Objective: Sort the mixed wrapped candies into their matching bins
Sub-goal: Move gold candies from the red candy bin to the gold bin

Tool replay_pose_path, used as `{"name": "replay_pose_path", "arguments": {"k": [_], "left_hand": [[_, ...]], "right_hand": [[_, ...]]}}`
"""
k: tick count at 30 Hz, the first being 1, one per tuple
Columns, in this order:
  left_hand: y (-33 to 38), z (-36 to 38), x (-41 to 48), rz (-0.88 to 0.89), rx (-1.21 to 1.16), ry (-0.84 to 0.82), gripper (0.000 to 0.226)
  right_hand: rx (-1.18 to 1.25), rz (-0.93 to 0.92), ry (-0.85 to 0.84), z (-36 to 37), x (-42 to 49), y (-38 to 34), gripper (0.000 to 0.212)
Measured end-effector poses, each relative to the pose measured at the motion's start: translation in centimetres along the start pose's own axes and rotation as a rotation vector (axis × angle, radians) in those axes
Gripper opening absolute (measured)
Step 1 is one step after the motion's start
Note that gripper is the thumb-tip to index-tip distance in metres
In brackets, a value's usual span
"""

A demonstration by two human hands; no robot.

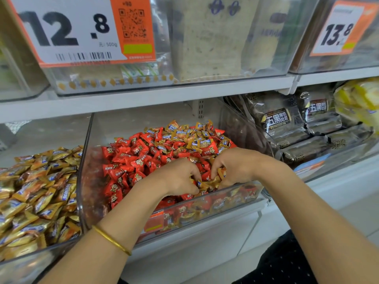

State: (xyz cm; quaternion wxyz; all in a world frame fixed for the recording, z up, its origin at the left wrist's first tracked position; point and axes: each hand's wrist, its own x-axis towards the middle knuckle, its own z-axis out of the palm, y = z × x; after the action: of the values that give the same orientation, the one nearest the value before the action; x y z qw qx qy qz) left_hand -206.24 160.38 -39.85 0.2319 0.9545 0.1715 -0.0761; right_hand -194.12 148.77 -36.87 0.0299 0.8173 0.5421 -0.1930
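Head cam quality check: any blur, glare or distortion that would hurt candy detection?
Head view: even light, soft shadows; red candies and the gold candies gripped by left hand and right hand are sharp; the 12.8 price tag is soft; the clear bin wall carries hazy glare; the shelf slants, wide-lens.

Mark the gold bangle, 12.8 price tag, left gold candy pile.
Thin gold metal bangle (111,240): head view, middle of the visible band.
White and orange 12.8 paper price tag (86,50): head view, white panel under the digits.
Pile of gold foil-wrapped candies (37,193): head view, centre of the pile.
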Motion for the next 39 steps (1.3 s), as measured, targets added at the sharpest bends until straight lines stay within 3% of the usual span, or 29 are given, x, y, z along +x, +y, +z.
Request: {"name": "replay_pose_path", "arguments": {"k": [5,10,16,20,24,30,33,35,39], "left_hand": [[0.1,0.0,-0.2,0.028,-0.036,-0.032,0.040],[0.3,0.2,0.0,0.026,-0.024,-0.010,0.024],[0.5,-0.2,-0.3,0.042,-0.001,-0.096,0.057],[0.1,0.5,0.4,0.026,0.078,-0.033,0.046],[-0.2,0.9,0.6,0.031,0.124,0.027,0.038],[-0.1,0.8,0.3,0.032,0.106,0.107,0.035],[-0.1,0.5,0.0,0.034,0.031,0.136,0.031],[-0.1,-0.1,-0.4,0.033,-0.042,0.166,0.029],[-0.2,-2.0,-1.9,0.067,-0.184,0.306,0.022]], "right_hand": [[-0.071,0.033,0.007,-0.1,-0.2,-0.8,0.031],[-0.010,0.017,0.098,0.3,-0.2,-0.2,0.022],[0.057,0.014,0.157,0.1,-0.6,0.9,0.021],[0.049,0.018,0.115,0.5,-0.4,0.6,0.028],[-0.112,0.050,0.144,0.6,-0.4,-0.5,0.036],[-0.147,0.050,0.166,0.7,-0.2,-1.0,0.026],[-0.035,0.034,0.190,0.6,-0.3,-0.3,0.012],[0.084,0.018,0.201,0.3,-0.4,0.5,0.015],[0.554,-0.013,0.312,-0.5,-1.6,1.1,0.012]]}}
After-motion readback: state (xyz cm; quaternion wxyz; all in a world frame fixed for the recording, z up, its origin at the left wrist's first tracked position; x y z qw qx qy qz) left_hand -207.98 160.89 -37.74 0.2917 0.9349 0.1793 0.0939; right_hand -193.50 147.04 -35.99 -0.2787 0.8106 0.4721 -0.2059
